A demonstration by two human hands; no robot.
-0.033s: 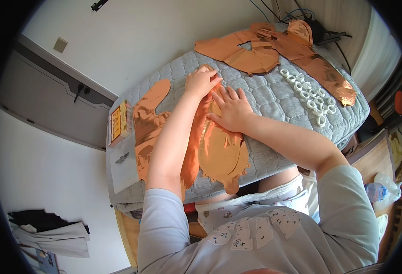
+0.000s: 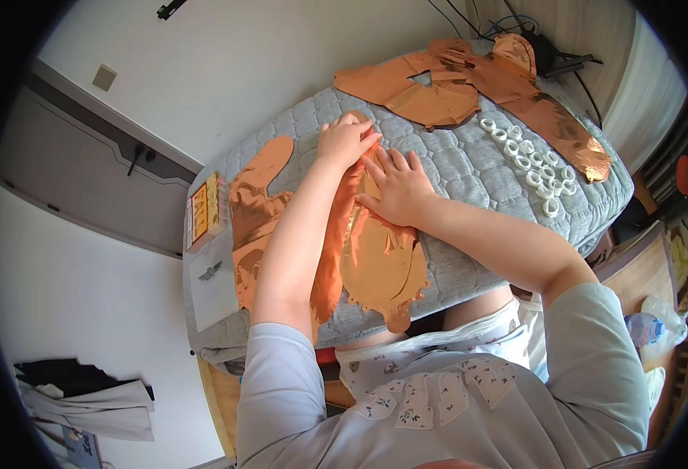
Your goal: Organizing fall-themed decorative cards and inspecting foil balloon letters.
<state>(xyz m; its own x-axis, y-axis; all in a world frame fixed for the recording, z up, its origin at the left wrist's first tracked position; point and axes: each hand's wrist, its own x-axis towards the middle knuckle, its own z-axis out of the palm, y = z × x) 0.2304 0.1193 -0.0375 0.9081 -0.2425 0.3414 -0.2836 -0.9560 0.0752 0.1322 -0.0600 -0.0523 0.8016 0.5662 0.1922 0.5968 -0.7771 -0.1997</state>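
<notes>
A flat copper-coloured foil balloon (image 2: 383, 266) lies in front of me on the grey quilted mattress (image 2: 457, 203), one side of it folded or bunched lengthwise. My left hand (image 2: 344, 143) pinches the upper end of this foil balloon, its fingers curled over the edge. Spread flat on the foil just to the right is my right hand (image 2: 397, 184), fingers apart and pressing down. To the left of my left forearm lies another flat copper foil balloon (image 2: 258, 211), partly covered by that arm.
Large flat foil balloons (image 2: 430, 86) stretch across the far side of the mattress. Several small white rolls of ribbon or tape (image 2: 546, 172) lie to the right. At the left edge are a yellow box (image 2: 206, 207) and a white sheet (image 2: 211, 285). Plastic bottles (image 2: 645, 328) stand far right.
</notes>
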